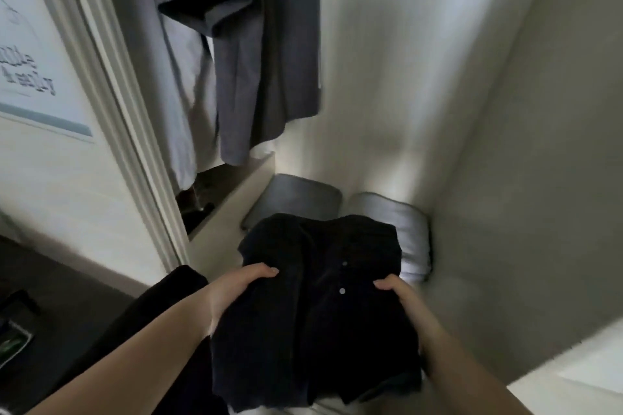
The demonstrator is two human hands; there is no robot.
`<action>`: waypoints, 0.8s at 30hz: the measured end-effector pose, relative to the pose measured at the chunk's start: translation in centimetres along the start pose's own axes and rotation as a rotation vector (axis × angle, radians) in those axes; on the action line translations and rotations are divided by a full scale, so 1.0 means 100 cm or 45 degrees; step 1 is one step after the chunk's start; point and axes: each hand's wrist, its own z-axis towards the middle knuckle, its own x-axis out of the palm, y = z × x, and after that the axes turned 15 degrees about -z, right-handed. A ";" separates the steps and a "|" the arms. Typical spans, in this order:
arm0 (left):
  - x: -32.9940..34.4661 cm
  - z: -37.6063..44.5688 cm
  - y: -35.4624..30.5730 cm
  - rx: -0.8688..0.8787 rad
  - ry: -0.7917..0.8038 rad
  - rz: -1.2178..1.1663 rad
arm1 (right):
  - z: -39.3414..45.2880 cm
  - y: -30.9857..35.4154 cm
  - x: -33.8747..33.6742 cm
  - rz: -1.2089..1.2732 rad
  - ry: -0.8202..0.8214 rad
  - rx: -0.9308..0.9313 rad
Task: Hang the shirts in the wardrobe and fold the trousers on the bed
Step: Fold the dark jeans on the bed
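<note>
Left hand (241,285) and right hand (399,295) gripping opposite sides of a folded dark shirt (317,310) with 2 pale buttons, held before the open wardrobe (232,192). Inside: hanging grey garments (236,61), 2 folded grey piles (391,229) below.

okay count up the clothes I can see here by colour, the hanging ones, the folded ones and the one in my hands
Grey hanging garments: 2 plainly seen, one darker, one paler
Grey folded piles: 2, a darker one and a paler one
Black buttoned garment, held by both the left hand and the right hand: 1
Total: 5
</note>
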 end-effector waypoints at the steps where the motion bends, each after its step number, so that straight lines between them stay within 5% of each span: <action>1: 0.003 0.013 -0.008 -0.020 0.005 0.022 | 0.005 0.001 -0.004 0.057 -0.018 0.019; 10: 0.040 0.139 -0.030 -0.140 0.118 0.125 | 0.069 -0.010 -0.051 0.416 -0.272 0.067; 17: 0.052 0.222 -0.021 -0.251 0.149 0.063 | 0.134 -0.002 -0.088 0.546 -0.204 0.169; 24: 0.091 0.301 -0.050 -0.227 0.166 0.159 | 0.198 0.032 -0.151 0.334 -0.425 0.231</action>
